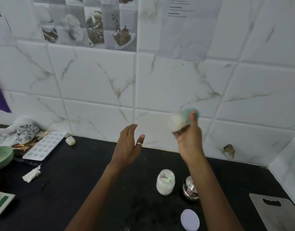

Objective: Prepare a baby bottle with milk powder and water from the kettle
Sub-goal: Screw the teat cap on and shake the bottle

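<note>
Gripping a blurred baby bottle (180,121) with a teal cap, the right hand (189,137) holds it raised before the tiled wall (96,77), fingers clamped around it. Left hand (128,144) hovers open and empty, fingers apart. Near right on the black counter (76,189): an open powder jar (165,182), a steel kettle (190,190) just beside it, and a white lid (190,220) nearer.

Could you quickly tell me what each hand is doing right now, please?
Left hand: open, empty, raised above the counter.
Right hand: closed on the blurred bottle.
</note>
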{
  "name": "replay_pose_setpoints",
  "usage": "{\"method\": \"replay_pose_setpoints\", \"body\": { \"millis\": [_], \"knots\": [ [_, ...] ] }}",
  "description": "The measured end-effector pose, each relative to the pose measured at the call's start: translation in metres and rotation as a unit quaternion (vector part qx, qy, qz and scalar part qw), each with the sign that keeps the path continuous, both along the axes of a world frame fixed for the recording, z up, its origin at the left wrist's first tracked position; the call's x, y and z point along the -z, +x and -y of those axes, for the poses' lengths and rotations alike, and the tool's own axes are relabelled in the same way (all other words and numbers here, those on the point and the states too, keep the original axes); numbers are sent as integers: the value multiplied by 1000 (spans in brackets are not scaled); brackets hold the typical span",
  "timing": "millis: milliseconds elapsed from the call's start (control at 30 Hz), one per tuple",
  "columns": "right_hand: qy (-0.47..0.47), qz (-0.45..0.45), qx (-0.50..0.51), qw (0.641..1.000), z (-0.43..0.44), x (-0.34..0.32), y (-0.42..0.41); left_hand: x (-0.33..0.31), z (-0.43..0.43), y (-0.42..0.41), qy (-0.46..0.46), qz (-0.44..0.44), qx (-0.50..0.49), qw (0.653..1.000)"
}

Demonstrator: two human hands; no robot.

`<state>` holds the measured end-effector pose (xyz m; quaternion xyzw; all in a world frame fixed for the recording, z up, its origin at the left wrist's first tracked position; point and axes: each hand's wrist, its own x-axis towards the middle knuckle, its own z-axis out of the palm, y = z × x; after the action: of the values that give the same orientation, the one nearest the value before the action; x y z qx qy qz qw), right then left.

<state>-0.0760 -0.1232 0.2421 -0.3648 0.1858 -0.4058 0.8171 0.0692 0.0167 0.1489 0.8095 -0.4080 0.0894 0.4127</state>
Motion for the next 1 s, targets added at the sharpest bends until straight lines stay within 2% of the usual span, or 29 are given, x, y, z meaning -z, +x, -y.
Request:
{"method": "replay_pose_setpoints", "body": {
  "millis": [33, 100, 167, 200, 233, 267, 367, 433, 500, 600, 633, 667, 733, 800, 867, 967, 1000],
  "knots": [
    [32, 25, 28, 999, 6, -3, 1, 1, -1, 1, 0, 0, -1, 1000],
    [19, 10, 28, 999, 3, -1, 4, 2, -1, 4, -2, -1, -3, 1000],
    [-78, -95, -27, 992, -13, 8, 6, 2, 1, 5, 0, -2, -2, 1000],
    [-135, -147, -70, 977, -20, 12, 6, 1, 2, 5, 3, 0, 0, 1000],
    [-172, -176, -91, 965, -22, 14, 5, 1, 3, 4, 5, 3, 3, 1000],
    [-175, -166, -89, 966, -20, 14, 4, 1, 4, 4, 4, 6, 4, 1000],
    [-45, -58, -11, 997, -2, 1, 5, 1, 3, 4, 1, 6, 0, 1000],
    [-26, -55, 34, 998, 8, -2, 8, 2, 2, 5, 0, 4, -3, 1000],
    [-97, -117, 1, 988, 1, 4, 9, 2, 3, 6, -3, 1, -4, 1000],
    [-268, -262, -134, 917, -14, 22, 5, 1, 6, 6, 1, 7, 0, 1000],
    [-279, -259, -135, 915, -14, 23, 4, 1, 6, 6, 1, 10, 2, 1000],
    [-240, -221, -117, 938, -11, 21, 4, 1, 6, 5, -1, 11, 3, 1000],
    [-80, -115, -50, 989, 0, 11, 3, 2, 4, 5, -2, 12, 2, 1000],
    [10, -54, 32, 998, 12, 4, 4, 3, 2, 6, -4, 9, -1, 1000],
    [-16, -63, 22, 998, 8, 6, 5, 4, 2, 7, -6, 3, -5, 1000],
    [-163, -185, -97, 964, -11, 15, 1, 3, 6, 6, 3, 5, -3, 1000],
    [-183, -197, -110, 957, -11, 16, 0, 2, 6, 5, 4, 6, -2, 1000]
  ]
}}
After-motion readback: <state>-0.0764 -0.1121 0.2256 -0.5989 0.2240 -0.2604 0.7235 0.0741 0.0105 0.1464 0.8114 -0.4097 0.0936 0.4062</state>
